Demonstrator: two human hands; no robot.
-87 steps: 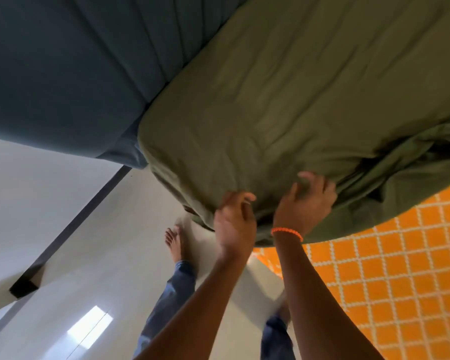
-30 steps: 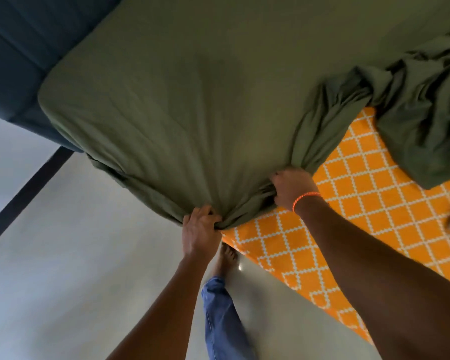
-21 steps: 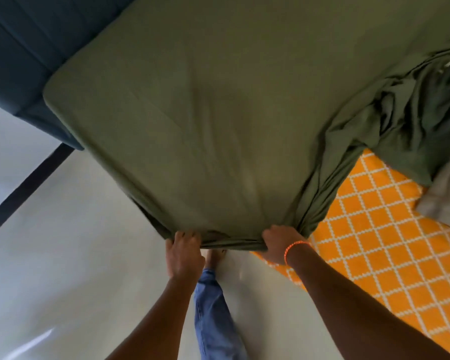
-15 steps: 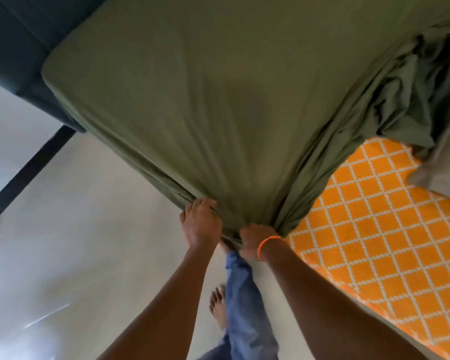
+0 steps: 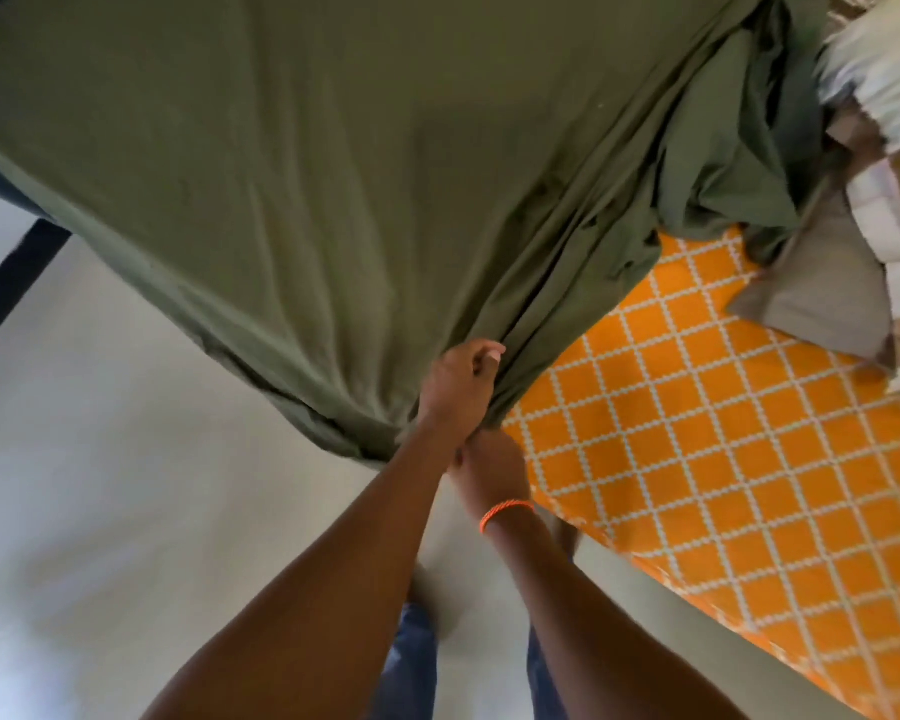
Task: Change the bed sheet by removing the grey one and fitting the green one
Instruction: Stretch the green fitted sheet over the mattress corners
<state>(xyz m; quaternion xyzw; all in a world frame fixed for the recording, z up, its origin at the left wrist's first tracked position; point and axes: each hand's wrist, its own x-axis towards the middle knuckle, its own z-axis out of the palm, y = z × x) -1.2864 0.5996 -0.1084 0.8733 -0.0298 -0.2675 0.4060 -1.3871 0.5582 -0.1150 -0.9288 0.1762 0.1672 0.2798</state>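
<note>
Both forearms are bare, with no sleeve showing anywhere along them; the left hand [image 5: 458,387] wears no ring, band or watch that can be seen; the right hand [image 5: 492,467] has a thin bracelet [image 5: 506,513] at the wrist, bright orange, twisted or braided like cord, a single strand; the thumbnail on the left hand is short and pale; lower down, the legs are in blue denim trousers [image 5: 411,667], blurred at the frame's bottom edge.
</note>
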